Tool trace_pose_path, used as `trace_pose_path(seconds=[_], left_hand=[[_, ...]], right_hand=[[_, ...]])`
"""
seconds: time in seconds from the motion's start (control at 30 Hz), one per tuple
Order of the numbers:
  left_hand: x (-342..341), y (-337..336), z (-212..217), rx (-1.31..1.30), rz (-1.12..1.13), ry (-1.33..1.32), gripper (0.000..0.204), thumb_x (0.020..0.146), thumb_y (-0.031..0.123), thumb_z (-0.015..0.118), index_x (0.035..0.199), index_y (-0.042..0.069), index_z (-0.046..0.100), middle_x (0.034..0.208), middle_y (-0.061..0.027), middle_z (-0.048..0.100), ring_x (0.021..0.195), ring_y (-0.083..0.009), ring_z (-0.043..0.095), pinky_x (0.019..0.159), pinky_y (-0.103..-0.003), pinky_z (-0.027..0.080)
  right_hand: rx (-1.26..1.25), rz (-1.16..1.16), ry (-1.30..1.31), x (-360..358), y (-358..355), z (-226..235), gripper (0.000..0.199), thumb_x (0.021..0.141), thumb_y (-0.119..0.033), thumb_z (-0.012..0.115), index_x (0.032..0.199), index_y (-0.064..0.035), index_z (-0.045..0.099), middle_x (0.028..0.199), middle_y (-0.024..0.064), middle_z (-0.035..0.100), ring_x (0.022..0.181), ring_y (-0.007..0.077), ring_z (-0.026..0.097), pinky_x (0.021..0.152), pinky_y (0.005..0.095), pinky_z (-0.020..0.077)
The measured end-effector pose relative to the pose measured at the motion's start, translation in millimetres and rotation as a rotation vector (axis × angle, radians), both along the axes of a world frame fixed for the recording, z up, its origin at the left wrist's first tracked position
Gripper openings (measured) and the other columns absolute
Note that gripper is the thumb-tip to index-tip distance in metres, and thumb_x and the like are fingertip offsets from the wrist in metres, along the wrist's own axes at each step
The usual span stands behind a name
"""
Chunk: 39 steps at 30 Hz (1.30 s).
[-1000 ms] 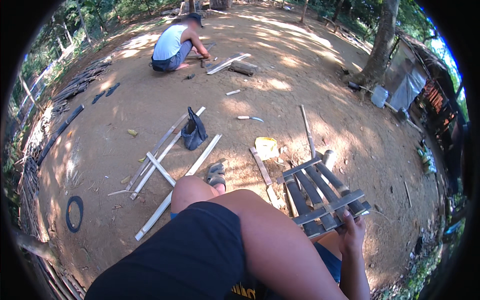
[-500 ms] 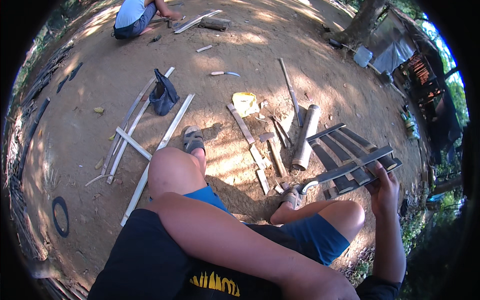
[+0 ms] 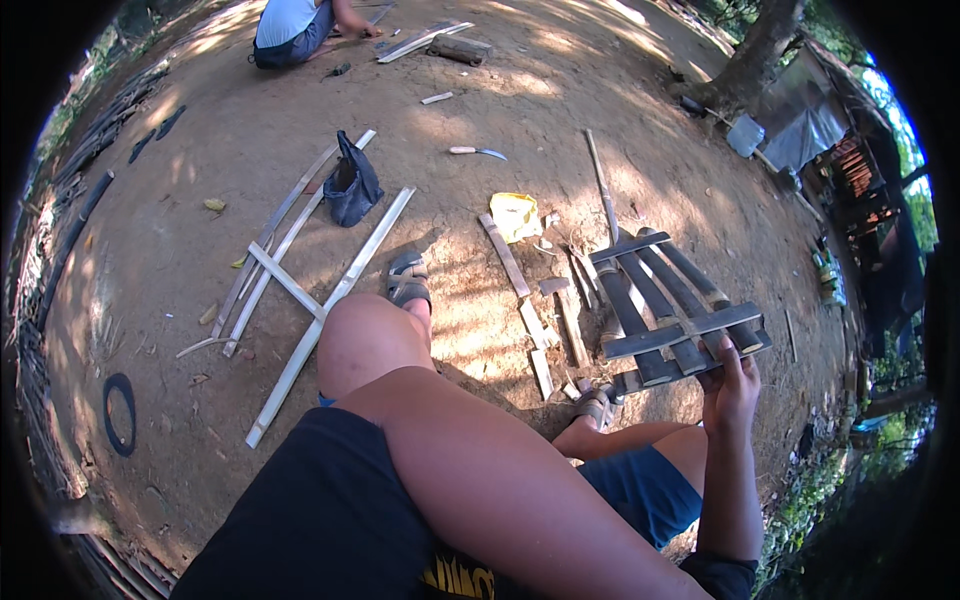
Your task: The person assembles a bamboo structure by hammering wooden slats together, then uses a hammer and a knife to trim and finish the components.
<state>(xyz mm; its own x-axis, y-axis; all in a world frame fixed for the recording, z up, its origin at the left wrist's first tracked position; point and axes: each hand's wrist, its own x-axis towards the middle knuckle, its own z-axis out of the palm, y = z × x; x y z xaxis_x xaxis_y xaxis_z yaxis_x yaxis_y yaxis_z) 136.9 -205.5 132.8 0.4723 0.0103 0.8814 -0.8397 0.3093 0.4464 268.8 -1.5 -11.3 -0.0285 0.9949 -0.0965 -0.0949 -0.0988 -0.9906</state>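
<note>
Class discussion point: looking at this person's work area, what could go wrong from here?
1. The slatted frame might tip or slip: only the right hand is seen holding it, at its near edge, and a sandalled right foot is close by.
2. The curved knife lies on the open ground with its blade bare, so someone stepping there could be cut.
3. Pale strips lie crossed beside the left leg and could cause a trip.
</note>
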Motion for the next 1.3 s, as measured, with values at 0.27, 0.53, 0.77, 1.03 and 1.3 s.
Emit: trace_pose_path(seconds=[0.27,0.53,0.77,1.03,1.3], left_hand=[[-69.2,32.1,-52.1,-0.190,0.128,0.119,0.056,0.108,0.041,0.046,0.131,-0.009,0.057,0.132,-0.0247,0.061,0.125,-0.0272,0.057,0.108,-0.037,0.041],[-131.4,19.5,-139.5,0.026,0.566,0.441,0.059,0.107,0.043,0.044,0.137,-0.008,0.053,0.138,-0.0255,0.057,0.131,-0.0350,0.054,0.112,-0.042,0.040],[-165.6,28.9,-167.7,0.145,0.706,0.703,0.067,0.104,0.049,0.049,0.141,-0.007,0.050,0.142,-0.0269,0.054,0.134,-0.0390,0.051,0.113,-0.045,0.039],[-182.4,41.3,-178.5,0.299,1.010,0.885,0.068,0.101,0.049,0.055,0.143,-0.003,0.049,0.142,-0.0255,0.054,0.132,-0.0381,0.052,0.110,-0.047,0.040],[-189.2,63.5,-181.3,0.411,1.111,1.260,0.071,0.098,0.052,0.058,0.148,0.003,0.044,0.148,-0.0225,0.049,0.131,-0.0359,0.054,0.109,-0.051,0.039]], right_hand=[[-0.151,-0.075,0.102,-15.5,-11.1,-26.7,0.032,0.100,-0.014,0.062,0.127,0.0022,0.055,0.113,0.0149,0.067,0.103,0.0256,0.069,0.086,0.0428,0.0618],[-0.234,-0.236,0.176,-23.2,-30.2,-56.3,0.028,0.100,-0.013,0.061,0.124,0.0011,0.056,0.113,0.0168,0.067,0.104,0.0311,0.070,0.090,0.0475,0.0613],[-0.279,-0.211,0.226,-28.8,-21.3,-79.7,0.028,0.102,-0.013,0.058,0.125,0.0018,0.055,0.116,0.0183,0.065,0.107,0.0339,0.068,0.092,0.0508,0.0606],[-0.296,-0.114,0.269,-86.7,27.9,-109.8,0.027,0.104,-0.010,0.053,0.129,-0.0001,0.051,0.118,0.0159,0.064,0.106,0.0299,0.067,0.093,0.0493,0.0595],[-0.581,-0.034,0.576,-106.7,54.8,-286.4,0.029,0.103,-0.008,0.053,0.132,-0.0066,0.049,0.121,0.0120,0.063,0.108,0.0294,0.065,0.098,0.0491,0.0565]])
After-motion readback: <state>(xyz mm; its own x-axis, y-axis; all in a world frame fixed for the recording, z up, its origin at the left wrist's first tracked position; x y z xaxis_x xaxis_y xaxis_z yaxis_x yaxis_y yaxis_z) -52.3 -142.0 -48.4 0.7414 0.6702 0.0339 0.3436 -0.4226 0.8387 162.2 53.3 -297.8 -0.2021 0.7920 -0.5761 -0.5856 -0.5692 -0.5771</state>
